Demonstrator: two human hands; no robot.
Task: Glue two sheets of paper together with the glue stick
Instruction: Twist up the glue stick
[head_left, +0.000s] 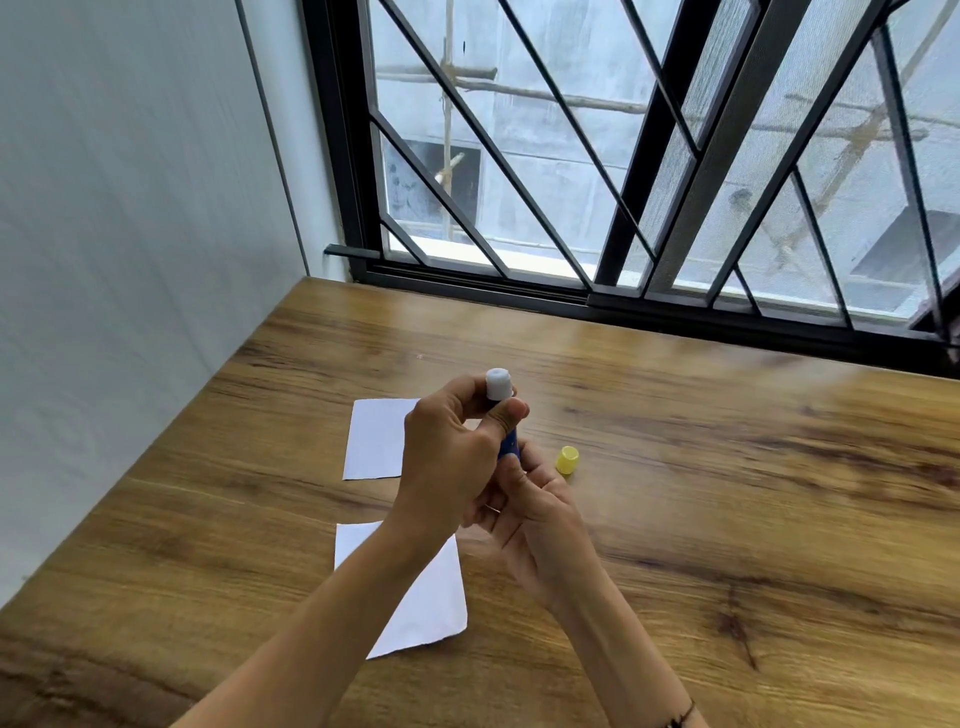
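both hands, left hand (447, 457) and right hand (524, 499), grip the glue stick (501, 410) (cap (567, 460) off); too much glue twisted up could snap.

- The desk (727, 467) has a brown wood-grain top with darker streaks and knots; its far edge meets a black window frame and its left edge runs along a pale wall.
- One white sheet of paper (376, 441) lies flat on the desk toward the far side, left of centre; its right part is hidden behind a hand.
- A second white sheet (431, 608) lies flat nearer the viewer, apart from the first with bare wood between them; a forearm crosses over it, and its near edge looks slightly uneven.
- A small yellow cap (567, 460) rests on the desk to the right of the far sheet, apart from both papers.
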